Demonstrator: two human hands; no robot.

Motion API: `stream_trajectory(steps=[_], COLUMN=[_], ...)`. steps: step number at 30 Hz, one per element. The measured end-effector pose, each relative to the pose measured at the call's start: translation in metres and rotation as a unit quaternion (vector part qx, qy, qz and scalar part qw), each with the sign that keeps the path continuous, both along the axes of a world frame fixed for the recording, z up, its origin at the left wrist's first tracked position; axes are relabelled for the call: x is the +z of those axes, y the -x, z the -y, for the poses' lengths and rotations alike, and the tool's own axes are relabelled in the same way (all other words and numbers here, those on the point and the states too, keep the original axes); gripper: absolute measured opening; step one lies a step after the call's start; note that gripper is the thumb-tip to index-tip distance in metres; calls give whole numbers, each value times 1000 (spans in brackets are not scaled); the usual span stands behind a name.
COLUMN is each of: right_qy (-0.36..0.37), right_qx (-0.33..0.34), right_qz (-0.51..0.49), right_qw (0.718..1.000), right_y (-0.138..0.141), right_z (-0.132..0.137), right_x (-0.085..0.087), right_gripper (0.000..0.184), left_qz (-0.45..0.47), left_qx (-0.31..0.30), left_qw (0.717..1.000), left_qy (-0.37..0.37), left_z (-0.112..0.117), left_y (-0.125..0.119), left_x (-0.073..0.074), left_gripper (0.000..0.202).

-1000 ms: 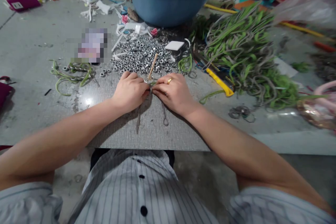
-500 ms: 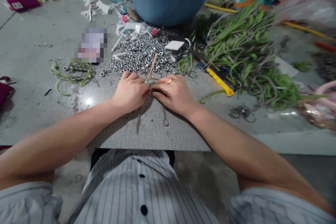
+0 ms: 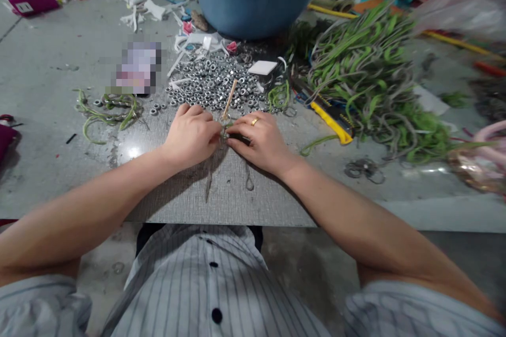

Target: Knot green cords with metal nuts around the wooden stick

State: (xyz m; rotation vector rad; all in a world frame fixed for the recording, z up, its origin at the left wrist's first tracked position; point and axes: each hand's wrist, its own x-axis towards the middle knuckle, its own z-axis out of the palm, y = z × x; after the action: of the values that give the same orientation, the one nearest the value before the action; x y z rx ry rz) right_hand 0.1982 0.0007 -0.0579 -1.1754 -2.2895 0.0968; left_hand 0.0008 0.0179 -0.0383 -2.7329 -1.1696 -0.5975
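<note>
Near the table's front edge, my left hand (image 3: 193,132) and my right hand (image 3: 261,141) almost meet. Both have their fingers pinched on a thin green-and-grey cord (image 3: 226,126); the exact grip is partly covered by the fingers. A grey cord end (image 3: 207,188) hangs toward me below the left hand, and a small cord loop (image 3: 249,183) lies below the right. Just beyond the fingertips a thin wooden stick (image 3: 230,99) slants up. Behind it spreads a pile of metal nuts (image 3: 209,81).
A blue basin (image 3: 253,5) stands behind the nuts. To the right lie a yellow utility knife (image 3: 332,122) and a heap of green and grey cords (image 3: 367,68). A knotted green cord with nuts (image 3: 113,110) and a phone (image 3: 138,66) with a blurred screen are at left.
My left hand has shifted slightly left, widening the gap between the fingertips. My right hand stays nearly in place, still pinching the cord.
</note>
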Motion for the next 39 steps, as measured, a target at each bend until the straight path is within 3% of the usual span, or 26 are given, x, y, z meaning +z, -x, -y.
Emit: stream_trajectory(steps=[7, 15, 23, 27, 32, 39], right_qy=[1, -2, -12, -7, 56, 87], right_qx=[11, 13, 18, 16, -5, 142], right_qz=[-9, -9, -25, -12, 43, 21], right_qw=[1000, 1000, 999, 1000, 998, 986], right_y=[-4, -5, -4, -7, -17, -13], right_z=[0, -1, -2, 0, 6, 14], right_x=[0, -1, 0, 6, 18, 23], right_gripper=[17, 17, 16, 19, 21, 21], left_qz=[-37, -103, -254, -259, -299, -329], left_qx=[-23, -37, -3, 44, 100, 97], left_qw=[999, 991, 955, 939, 914, 903], left_qy=[31, 82, 153, 224, 254, 259], left_z=[-3, -6, 0, 2, 4, 7], left_y=[13, 24, 20, 26, 34, 32], left_x=[18, 27, 58, 65, 71, 73], left_gripper=[13, 20, 26, 30, 32, 17])
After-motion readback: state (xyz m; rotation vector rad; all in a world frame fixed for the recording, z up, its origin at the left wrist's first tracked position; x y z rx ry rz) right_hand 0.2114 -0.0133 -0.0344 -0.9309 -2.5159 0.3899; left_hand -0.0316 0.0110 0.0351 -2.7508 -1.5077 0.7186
